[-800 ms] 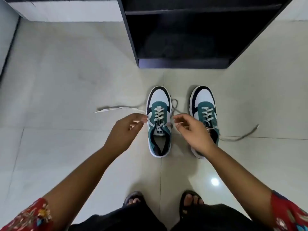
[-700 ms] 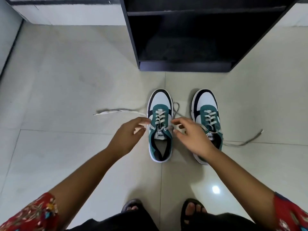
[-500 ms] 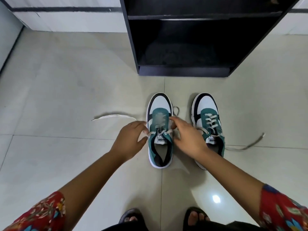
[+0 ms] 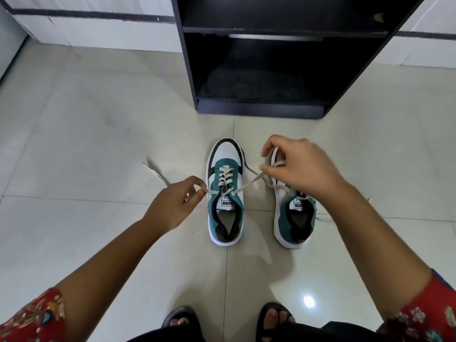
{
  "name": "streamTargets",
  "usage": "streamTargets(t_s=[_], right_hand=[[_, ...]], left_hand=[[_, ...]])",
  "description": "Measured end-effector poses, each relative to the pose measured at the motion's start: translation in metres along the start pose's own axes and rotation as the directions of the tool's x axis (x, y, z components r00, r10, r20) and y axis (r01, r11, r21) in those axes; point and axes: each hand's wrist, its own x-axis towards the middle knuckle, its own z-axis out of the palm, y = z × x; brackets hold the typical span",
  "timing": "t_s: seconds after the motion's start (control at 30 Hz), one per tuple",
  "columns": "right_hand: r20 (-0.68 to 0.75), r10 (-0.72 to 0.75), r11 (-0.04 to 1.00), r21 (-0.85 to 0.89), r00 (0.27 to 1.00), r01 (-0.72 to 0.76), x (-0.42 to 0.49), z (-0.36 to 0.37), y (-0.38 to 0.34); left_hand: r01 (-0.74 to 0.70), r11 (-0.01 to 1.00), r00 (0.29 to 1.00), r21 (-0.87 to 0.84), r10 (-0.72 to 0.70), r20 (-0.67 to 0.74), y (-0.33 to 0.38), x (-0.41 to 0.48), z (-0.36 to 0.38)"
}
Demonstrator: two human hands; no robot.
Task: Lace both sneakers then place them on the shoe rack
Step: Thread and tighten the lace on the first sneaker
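Two teal, white and black low-top sneakers stand side by side on the pale glossy tiled floor (image 4: 86,134), toes toward the black open shoe rack (image 4: 259,70) just beyond them. The left hand (image 4: 172,206) pinches one end of the left sneaker's (image 4: 225,193) flat off-white lace (image 4: 246,186) between thumb and fingertips, beside the top eyelets. The right hand (image 4: 301,169), raised over the toe of the right sneaker (image 4: 294,218), pinches the other end, drawn taut across the gap. A loose lace tail (image 4: 155,174) lies on the floor at left.
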Motion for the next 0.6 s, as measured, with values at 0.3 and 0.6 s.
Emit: streamTargets(t_s=[0.3,0.6], right_hand=[[0.22,0.197,0.871,-0.486,0.955,-0.068,-0.019,0.027,0.014],[0.205,-0.076,0.995,-0.041,0.976,0.086,-0.001,0.099,0.0]], left_hand=[[0.077,0.986,0.993,-0.151,-0.062,0.102,-0.002,0.003,0.004],[-0.074,0.997,0.992,-0.016,0.073,-0.099,0.012,0.009,0.011]])
